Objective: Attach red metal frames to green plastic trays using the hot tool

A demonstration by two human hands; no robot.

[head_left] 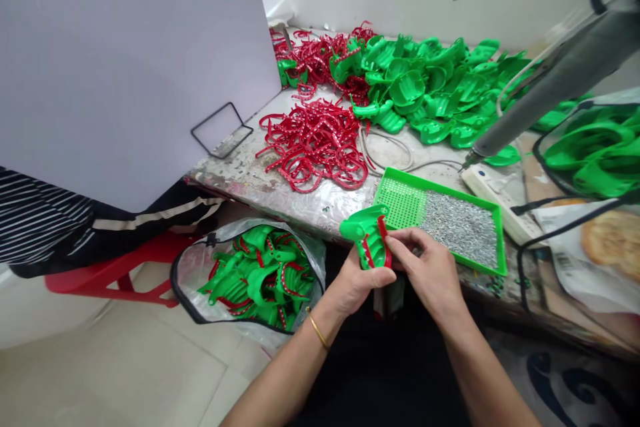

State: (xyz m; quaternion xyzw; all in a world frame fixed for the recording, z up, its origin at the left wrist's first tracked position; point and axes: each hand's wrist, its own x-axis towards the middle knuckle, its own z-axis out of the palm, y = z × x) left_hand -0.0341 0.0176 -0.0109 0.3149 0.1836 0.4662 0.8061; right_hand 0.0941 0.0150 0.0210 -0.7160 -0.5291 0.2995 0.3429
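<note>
My left hand (357, 287) is closed around a green plastic jaw-shaped piece (367, 219), held above the table's front edge. Along the rim of this piece runs a curved red strip with white teeth (384, 240). The fingers of my right hand (427, 273) pinch the strip at its right side. Whether the strip is fully seated cannot be made out. Just behind my hands lies a green tray (400, 203) with a perforated left part and many small silvery screws (463, 227) on its right.
Red toothed strips (320, 143) and green pieces (415, 83) are heaped on the table. A grey screwdriver-like tool (540, 90) hangs at right over a white power strip (495, 200). An open bag (187, 280) of green-and-red pieces stands left, by a red stool (115, 270).
</note>
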